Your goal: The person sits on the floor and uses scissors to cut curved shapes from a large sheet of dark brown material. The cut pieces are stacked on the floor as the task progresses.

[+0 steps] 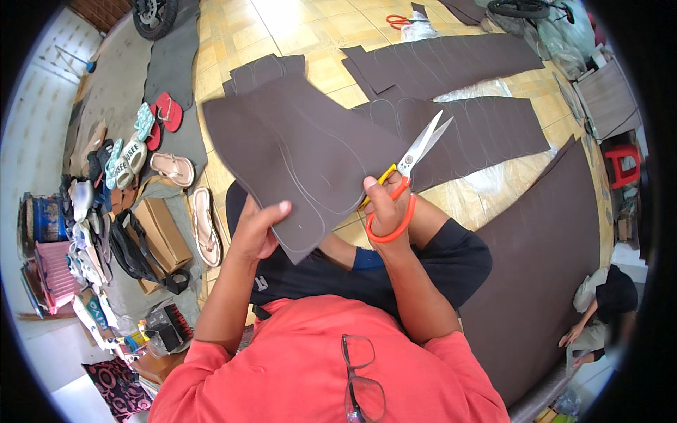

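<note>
A dark brown foam-like sheet (282,134) with sole-shaped outlines drawn on it is held up over my lap. My left hand (255,231) grips its lower left edge, thumb on top and fingers underneath. In my right hand (390,208) is a pair of scissors (407,163) with a red-orange loop and a yellow handle. The blades are slightly apart, point up and to the right, and lie off the sheet. My right thumb and fingers are close to the sheet's right edge; whether they pinch it, I cannot tell.
More brown sheets with outlines (486,130) lie on the tiled floor ahead. A large brown sheet (522,261) spreads at my right, near another person's hand (570,335). At left are sandals (204,225) and a cardboard box (163,236). Orange-handled scissors (398,22) lie far ahead.
</note>
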A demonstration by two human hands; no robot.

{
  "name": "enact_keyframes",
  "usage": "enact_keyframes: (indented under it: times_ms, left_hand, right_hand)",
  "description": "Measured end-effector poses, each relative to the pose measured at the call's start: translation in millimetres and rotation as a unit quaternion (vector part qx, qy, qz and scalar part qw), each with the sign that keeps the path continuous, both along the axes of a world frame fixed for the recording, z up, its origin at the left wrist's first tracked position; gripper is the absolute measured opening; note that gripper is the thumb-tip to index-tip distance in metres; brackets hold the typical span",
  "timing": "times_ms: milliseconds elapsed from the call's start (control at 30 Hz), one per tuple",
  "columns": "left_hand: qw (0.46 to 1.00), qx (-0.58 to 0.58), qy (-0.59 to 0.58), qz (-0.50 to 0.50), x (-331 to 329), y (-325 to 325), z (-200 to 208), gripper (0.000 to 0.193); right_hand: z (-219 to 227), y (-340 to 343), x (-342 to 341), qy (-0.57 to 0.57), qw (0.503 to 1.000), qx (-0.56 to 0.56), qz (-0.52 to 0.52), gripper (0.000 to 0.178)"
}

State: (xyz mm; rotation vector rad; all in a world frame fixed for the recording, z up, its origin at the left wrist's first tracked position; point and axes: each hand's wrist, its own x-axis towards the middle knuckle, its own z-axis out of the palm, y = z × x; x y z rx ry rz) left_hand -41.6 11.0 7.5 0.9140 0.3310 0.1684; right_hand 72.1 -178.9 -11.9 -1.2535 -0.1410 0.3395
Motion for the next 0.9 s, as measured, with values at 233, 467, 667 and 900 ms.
enact_keyframes:
  times_ms: [233,467,667,900]
  left_hand:
    - [0.986,0.109,0.029,0.125,31,31,11,0.042]
    - [0.978,0.141,0.014,0.156,28,38,21,0.042]
    - [0.98,0.136,-0.002,0.143,27,33,21,0.044]
    - [0.978,0.157,0.01,0.136,24,32,18,0.045]
  right_hand:
    - [-32,-21,-38,0.034,0.994,-0.098,0.046,0.049]
    - [-29,-21,-57,-0.108,0.958,-0.219,0.153,0.036]
    - [-3,-11,-50,-0.143,0.959,-0.198,0.144,0.034]
    - [2,-7,-50,-0.134,0.962,-0.192,0.139,0.033]
